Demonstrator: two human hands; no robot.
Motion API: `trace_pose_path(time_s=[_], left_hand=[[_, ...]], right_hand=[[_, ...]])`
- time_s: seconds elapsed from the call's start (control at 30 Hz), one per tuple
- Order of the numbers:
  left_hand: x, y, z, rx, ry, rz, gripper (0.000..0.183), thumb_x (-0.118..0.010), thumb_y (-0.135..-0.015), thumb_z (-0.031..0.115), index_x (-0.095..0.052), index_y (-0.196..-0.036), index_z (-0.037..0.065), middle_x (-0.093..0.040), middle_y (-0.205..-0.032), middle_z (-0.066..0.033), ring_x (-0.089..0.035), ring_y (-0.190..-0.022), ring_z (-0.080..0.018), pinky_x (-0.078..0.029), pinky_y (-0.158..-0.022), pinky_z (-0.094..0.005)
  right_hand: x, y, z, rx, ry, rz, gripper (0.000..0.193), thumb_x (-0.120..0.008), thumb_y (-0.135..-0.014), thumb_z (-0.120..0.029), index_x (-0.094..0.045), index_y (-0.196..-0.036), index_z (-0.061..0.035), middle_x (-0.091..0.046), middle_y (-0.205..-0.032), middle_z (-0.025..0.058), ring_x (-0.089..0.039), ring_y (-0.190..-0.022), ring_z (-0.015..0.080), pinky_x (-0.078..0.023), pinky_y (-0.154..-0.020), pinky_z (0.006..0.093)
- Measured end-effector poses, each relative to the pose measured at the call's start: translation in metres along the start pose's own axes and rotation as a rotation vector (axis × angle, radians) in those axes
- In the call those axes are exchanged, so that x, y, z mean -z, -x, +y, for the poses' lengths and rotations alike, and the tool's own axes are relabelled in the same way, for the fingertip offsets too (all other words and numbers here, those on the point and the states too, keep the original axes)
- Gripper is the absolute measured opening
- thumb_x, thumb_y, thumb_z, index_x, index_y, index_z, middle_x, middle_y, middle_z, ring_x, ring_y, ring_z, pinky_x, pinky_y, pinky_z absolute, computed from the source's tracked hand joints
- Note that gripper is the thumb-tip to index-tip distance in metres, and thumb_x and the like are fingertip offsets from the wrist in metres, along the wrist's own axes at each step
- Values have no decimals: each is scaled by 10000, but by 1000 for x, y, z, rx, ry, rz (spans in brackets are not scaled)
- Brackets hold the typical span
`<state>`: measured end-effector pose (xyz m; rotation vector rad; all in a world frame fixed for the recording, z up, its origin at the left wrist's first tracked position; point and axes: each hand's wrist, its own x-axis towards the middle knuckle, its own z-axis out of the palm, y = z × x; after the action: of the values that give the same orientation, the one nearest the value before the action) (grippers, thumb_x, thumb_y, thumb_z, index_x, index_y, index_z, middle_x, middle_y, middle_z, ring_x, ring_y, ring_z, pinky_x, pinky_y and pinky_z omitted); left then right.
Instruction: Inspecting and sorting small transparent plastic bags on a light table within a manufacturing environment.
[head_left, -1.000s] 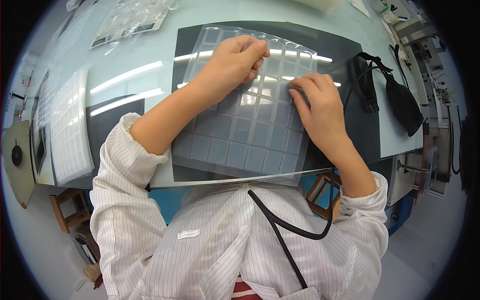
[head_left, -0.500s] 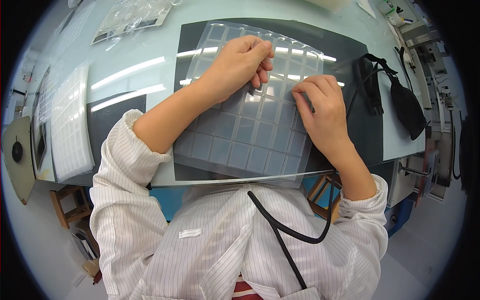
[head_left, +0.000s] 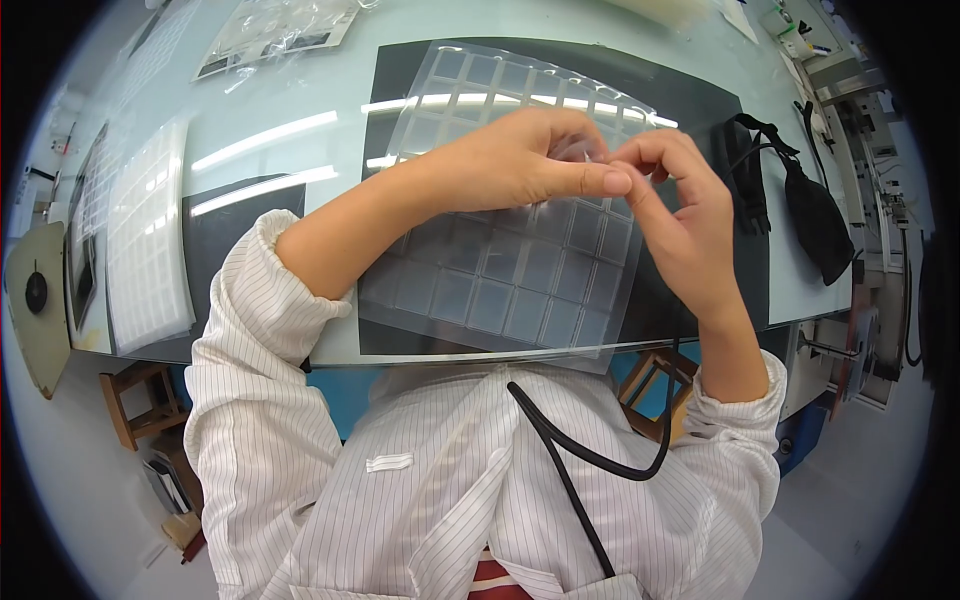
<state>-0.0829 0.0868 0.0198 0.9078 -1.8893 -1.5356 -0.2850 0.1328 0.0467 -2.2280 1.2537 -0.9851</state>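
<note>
Both grips, left hand [head_left: 530,165] and right hand [head_left: 695,215], were held fingertips together near the right edge of the clear gridded sheet [head_left: 510,258], at frame centre; whether anything was pinched could not be told.

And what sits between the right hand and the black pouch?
Head view: a black strap, by the right edge of the dark mat, lies between the right hand and the black pouch.
</note>
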Motion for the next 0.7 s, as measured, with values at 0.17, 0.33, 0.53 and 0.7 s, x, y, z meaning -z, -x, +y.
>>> trace_pose_path(time_s=[0.17, 0.33, 0.53, 0.7], left_hand=[[11, -4, -5, 38, 204, 111, 291, -558, -995, 341, -616, -1036, 58, -514, -743, 39, -425, -631, -37, -346, -552, -195], [22, -8, -9, 113, 321, 298, 295, -485, -1029, 290, -628, -1123, 49, -546, -774, 39, -450, -635, -25, -354, -550, -171], [17, -9, -14, 126, 345, 268, 302, -457, -1037, 233, -609, -1192, 23, -542, -787, 31, -452, -645, -33, -376, -555, -176], [18, -9, -15, 151, 334, 271, 298, -452, -1037, 221, -608, -1194, 21, -537, -788, 26, -453, -646, -35, -380, -557, -177]], right_hand=[[-15, 2, 9, 9, 130, 36, 96, -672, -843, -20, -660, -939, -16, -631, -933, 72, -578, -874, 215, -449, -733, 294], [-40, 2, 16, 192, 407, 26, 129, -698, -803, -30, -660, -925, -15, -621, -933, 99, -580, -909, 284, -482, -785, 377], [-39, 0, 18, 152, 397, 8, 126, -700, -796, -18, -656, -914, -15, -619, -939, 94, -575, -912, 285, -484, -791, 372], [-44, 1, 22, 231, 412, 65, 140, -715, -774, -5, -651, -899, -14, -629, -944, 92, -575, -910, 282, -482, -797, 367]])
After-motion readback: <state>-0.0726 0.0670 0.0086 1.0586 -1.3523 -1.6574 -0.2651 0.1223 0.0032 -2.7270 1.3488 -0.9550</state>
